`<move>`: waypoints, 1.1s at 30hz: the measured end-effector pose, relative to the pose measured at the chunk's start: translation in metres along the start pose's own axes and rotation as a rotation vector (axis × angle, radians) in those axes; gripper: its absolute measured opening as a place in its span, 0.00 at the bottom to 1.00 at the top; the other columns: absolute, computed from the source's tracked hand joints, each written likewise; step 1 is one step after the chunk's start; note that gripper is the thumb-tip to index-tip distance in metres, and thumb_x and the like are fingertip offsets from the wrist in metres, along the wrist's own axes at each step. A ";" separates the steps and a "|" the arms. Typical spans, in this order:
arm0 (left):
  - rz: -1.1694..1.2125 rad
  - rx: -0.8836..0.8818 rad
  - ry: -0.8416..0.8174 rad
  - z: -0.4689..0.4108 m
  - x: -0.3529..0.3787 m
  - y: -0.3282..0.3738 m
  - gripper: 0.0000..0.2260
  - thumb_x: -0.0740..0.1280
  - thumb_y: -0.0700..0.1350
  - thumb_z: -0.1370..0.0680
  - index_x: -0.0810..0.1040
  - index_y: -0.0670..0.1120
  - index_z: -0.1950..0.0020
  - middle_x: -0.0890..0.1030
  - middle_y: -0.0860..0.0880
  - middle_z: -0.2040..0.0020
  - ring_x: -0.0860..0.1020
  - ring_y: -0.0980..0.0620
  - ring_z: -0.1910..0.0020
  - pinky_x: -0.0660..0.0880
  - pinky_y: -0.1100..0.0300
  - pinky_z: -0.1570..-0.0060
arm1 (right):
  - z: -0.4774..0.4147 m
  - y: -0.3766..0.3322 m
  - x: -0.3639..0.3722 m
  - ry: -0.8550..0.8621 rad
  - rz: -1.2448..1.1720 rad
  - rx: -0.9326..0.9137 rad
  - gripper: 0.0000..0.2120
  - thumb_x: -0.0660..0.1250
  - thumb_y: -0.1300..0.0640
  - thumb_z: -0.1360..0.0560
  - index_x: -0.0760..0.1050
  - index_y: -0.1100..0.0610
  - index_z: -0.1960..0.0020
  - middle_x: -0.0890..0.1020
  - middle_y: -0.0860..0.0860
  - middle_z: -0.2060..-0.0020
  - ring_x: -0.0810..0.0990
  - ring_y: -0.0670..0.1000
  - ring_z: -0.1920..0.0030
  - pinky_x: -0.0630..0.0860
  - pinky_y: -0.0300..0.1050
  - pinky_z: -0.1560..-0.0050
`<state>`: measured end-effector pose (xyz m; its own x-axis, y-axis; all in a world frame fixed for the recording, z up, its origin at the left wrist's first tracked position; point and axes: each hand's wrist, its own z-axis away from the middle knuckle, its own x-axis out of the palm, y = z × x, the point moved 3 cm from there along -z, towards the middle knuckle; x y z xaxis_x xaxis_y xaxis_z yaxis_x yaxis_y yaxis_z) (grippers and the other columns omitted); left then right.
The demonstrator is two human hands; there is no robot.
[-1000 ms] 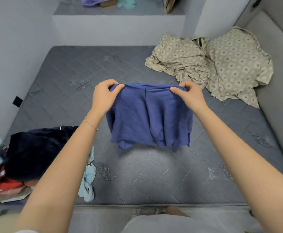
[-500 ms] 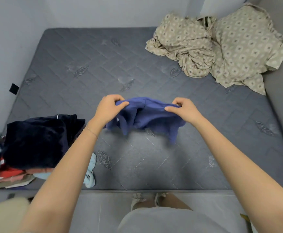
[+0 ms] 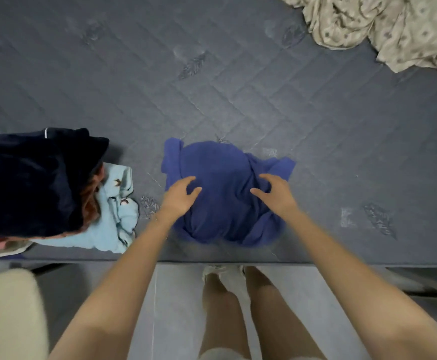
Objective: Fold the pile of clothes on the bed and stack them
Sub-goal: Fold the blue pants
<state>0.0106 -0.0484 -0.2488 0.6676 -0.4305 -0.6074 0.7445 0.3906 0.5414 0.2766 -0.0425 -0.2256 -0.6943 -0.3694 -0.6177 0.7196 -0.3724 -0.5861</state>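
Spreading fingers over the blue garment

The blue garment (image 3: 220, 175) is lying rumpled on the grey quilted mattress (image 3: 212, 87), near its front edge. The left hand (image 3: 179, 194) and right hand (image 3: 274, 193) are hovering on or just above it, fingers spread and gripping nothing. A clothes pile topped by a dark navy garment (image 3: 30, 178) is sitting to the left
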 end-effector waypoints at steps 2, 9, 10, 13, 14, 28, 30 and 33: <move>-0.037 -0.006 0.037 -0.029 0.016 -0.014 0.26 0.64 0.50 0.19 0.64 0.44 0.24 0.65 0.44 0.25 0.63 0.46 0.25 0.61 0.49 0.28 | -0.031 0.009 0.013 -0.005 0.010 -0.039 0.18 0.71 0.52 0.26 0.76 0.60 0.39 0.81 0.56 0.44 0.77 0.59 0.41 0.72 0.56 0.39; -0.097 -0.018 0.185 -0.135 0.049 -0.058 0.31 0.61 0.51 0.18 0.50 0.47 0.20 0.51 0.44 0.20 0.49 0.45 0.21 0.52 0.49 0.25 | -0.142 0.037 0.067 0.015 0.102 -0.090 0.36 0.67 0.46 0.23 0.57 0.57 0.22 0.64 0.54 0.25 0.58 0.55 0.25 0.56 0.50 0.25; -0.101 0.011 0.226 -0.148 0.050 -0.059 0.31 0.62 0.50 0.18 0.51 0.46 0.20 0.51 0.43 0.20 0.50 0.44 0.21 0.52 0.49 0.25 | -0.155 0.039 0.075 0.015 0.112 -0.106 0.36 0.67 0.46 0.23 0.55 0.57 0.22 0.61 0.54 0.24 0.56 0.55 0.24 0.53 0.50 0.24; -0.054 0.087 0.340 -0.173 0.049 -0.058 0.30 0.63 0.48 0.19 0.55 0.43 0.21 0.62 0.44 0.23 0.60 0.43 0.25 0.58 0.49 0.27 | -0.177 0.041 0.099 0.011 0.160 -0.198 0.32 0.66 0.46 0.22 0.60 0.55 0.23 0.60 0.54 0.23 0.51 0.56 0.22 0.48 0.49 0.23; -0.038 0.101 0.361 -0.178 0.048 -0.057 0.28 0.63 0.48 0.19 0.57 0.43 0.22 0.68 0.44 0.27 0.66 0.42 0.29 0.61 0.49 0.30 | -0.179 0.041 0.108 -0.002 0.161 -0.230 0.28 0.65 0.46 0.22 0.65 0.56 0.26 0.61 0.54 0.24 0.52 0.56 0.22 0.48 0.48 0.23; -0.237 0.080 0.163 -0.194 0.064 -0.046 0.18 0.64 0.60 0.22 0.76 0.54 0.37 0.77 0.49 0.48 0.75 0.49 0.44 0.66 0.51 0.45 | -0.177 0.033 0.134 -0.140 0.290 -0.198 0.24 0.69 0.42 0.26 0.73 0.51 0.34 0.76 0.50 0.41 0.71 0.54 0.39 0.68 0.51 0.39; -0.298 0.084 0.155 -0.195 0.066 -0.045 0.13 0.67 0.56 0.23 0.78 0.52 0.42 0.74 0.49 0.46 0.71 0.49 0.42 0.60 0.53 0.47 | -0.176 0.034 0.137 -0.133 0.406 -0.196 0.18 0.69 0.44 0.26 0.76 0.51 0.41 0.75 0.50 0.43 0.68 0.55 0.38 0.63 0.48 0.42; -0.123 0.145 0.136 -0.192 0.065 -0.039 0.03 0.68 0.45 0.22 0.75 0.47 0.53 0.75 0.50 0.49 0.71 0.49 0.46 0.62 0.54 0.47 | -0.171 0.027 0.135 -0.105 0.337 -0.257 0.10 0.72 0.50 0.28 0.76 0.53 0.51 0.75 0.48 0.49 0.67 0.53 0.40 0.59 0.47 0.43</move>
<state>0.0235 0.0647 -0.4210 0.5723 -0.3506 -0.7414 0.8197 0.2162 0.5305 0.2045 0.0427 -0.4145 -0.4086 -0.5234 -0.7478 0.8768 0.0026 -0.4808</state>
